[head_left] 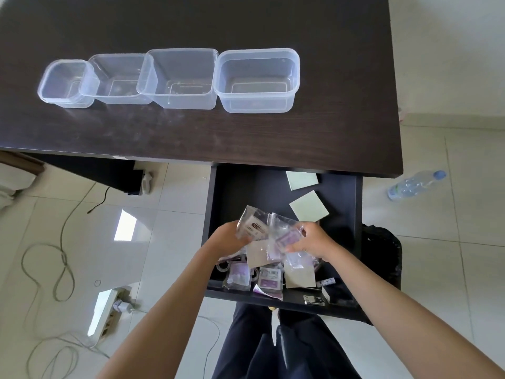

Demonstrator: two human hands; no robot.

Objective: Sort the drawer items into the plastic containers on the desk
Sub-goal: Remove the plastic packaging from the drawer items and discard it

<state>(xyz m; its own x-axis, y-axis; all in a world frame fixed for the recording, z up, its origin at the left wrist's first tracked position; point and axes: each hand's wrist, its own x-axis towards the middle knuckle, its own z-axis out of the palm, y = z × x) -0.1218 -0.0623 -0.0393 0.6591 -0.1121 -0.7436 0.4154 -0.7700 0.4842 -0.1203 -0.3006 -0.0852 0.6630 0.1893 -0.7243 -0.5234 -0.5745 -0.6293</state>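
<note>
Several clear plastic containers stand in a row on the dark desk point(191, 138): a small one point(65, 83) at the left, then a wider one point(117, 77), a deep one point(177, 77) and a rounded one point(257, 80); all look empty. Below the desk edge the dark drawer point(352, 214) is pulled out. My left hand point(229, 237) and my right hand point(311, 237) together hold a bunch of small clear packets point(262, 228) above it. More packets point(254, 277), brown cards point(299, 274) and two pale green note pads point(308, 206) lie in the drawer.
A water bottle point(415, 184) lies on the tiled floor to the right. A black bag point(382, 250) sits beside the drawer. On the floor at the left lie a power strip point(109, 310) and loose cables point(54, 269). My dark trouser legs point(273, 346) are under the drawer.
</note>
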